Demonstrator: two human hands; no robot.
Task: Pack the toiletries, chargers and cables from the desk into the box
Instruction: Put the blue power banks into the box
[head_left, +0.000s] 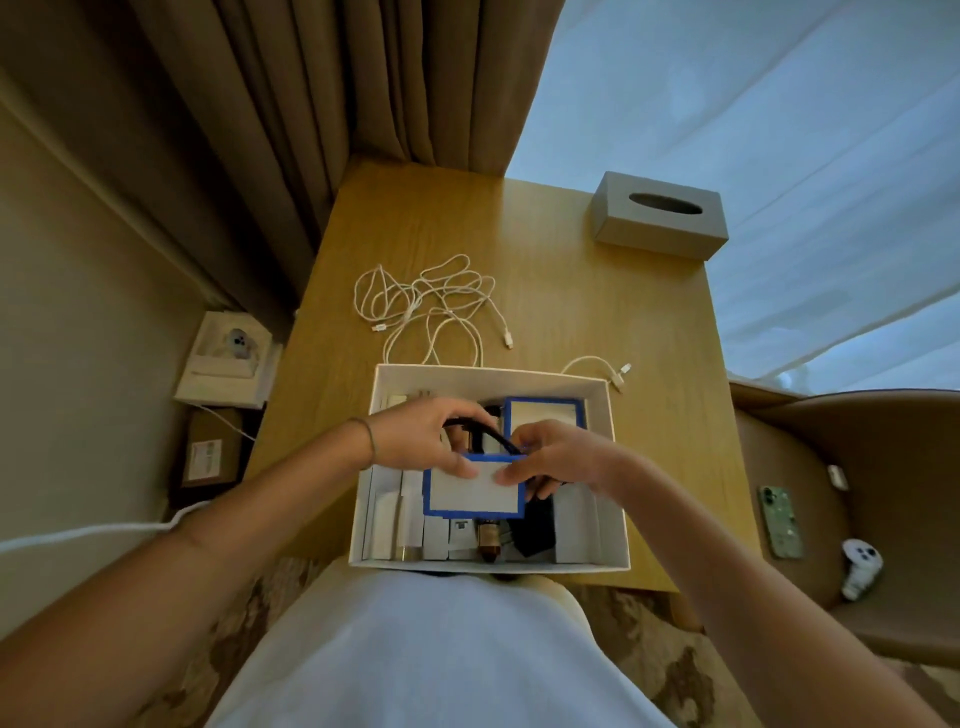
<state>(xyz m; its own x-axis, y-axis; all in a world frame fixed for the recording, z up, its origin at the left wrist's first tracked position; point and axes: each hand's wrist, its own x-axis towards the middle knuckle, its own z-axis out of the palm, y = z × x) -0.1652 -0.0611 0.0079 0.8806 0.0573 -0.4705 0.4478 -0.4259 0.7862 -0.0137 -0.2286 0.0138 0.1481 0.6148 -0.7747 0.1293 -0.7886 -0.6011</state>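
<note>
Over the box (491, 376) at the worktop's near edge, your left hand (423, 441) and right hand (558, 460) together pinch a blue-rimmed white packet (472, 491) with a black cable (483, 431) looped above it. Lay the packet flat, tucking the loop underneath. White cables (431, 306) wait mid-worktop toward the far-left corner.

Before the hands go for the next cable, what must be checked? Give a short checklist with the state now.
1. Both hands free: not ok; left hand and right hand hold a black cable over the box.
2. Blue-edged card settled: cannot tell.
3. White cables still on desk: not ok, unpacked.
4. Short white cable outside box: not ok.
5. Room left in box: cannot tell.
</note>
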